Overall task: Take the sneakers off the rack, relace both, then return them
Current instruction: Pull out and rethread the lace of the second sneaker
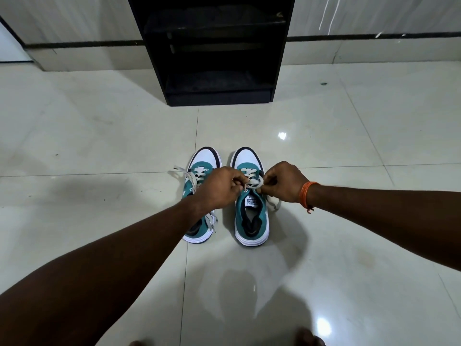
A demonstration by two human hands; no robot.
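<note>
Two teal-and-white sneakers stand side by side on the floor, toes pointing away from me. Over the right sneaker (252,221) both hands meet at its upper eyelets. My left hand (219,188) pinches one end of its white lace (254,184), and my right hand (282,182), with an orange thread band on the wrist, pinches the other end. My left forearm crosses the left sneaker (203,161) and hides its middle. That shoe's lace (182,171) trails loose to the left and beside the heel.
A black open shoe rack (214,53) stands against the wall just beyond the sneakers, its shelves dark. Glossy pale floor tiles (99,136) spread all around. My toes (309,338) show at the bottom edge.
</note>
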